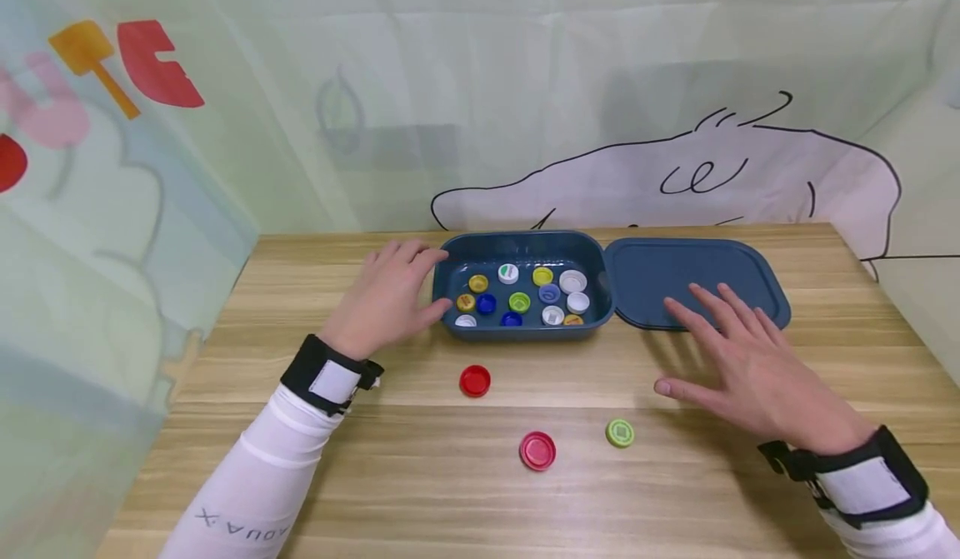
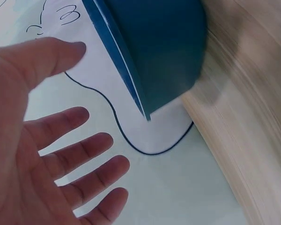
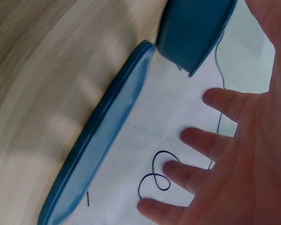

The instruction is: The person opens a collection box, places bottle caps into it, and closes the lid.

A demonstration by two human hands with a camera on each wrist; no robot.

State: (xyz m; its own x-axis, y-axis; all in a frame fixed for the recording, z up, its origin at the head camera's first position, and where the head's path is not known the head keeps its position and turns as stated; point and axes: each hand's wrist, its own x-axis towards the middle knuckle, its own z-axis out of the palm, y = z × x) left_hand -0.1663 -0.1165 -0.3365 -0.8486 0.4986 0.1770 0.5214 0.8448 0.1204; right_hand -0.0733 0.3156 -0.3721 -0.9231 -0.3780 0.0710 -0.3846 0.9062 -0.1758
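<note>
A dark blue box (image 1: 525, 334) stands at the back of the table with several bottle caps inside, among them a green cap (image 1: 519, 301) and a white cap (image 1: 573, 281). My left hand (image 1: 390, 301) is at the box's left end, fingers spread; the left wrist view shows it apart from the box wall (image 2: 164, 51). The blue lid (image 1: 697, 272) lies flat to the right of the box. Over the lid's front edge hovers my right hand (image 1: 750, 367), fingers extended and holding nothing; in the right wrist view the lid (image 3: 98, 136) is apart from the fingers.
In front of the box lie a red cap (image 1: 475, 381), a pinkish-red cap (image 1: 537, 451) and a light green cap (image 1: 620, 433) on the wooden table (image 1: 420, 492). A printed curtain (image 1: 480, 84) hangs behind the table's back edge.
</note>
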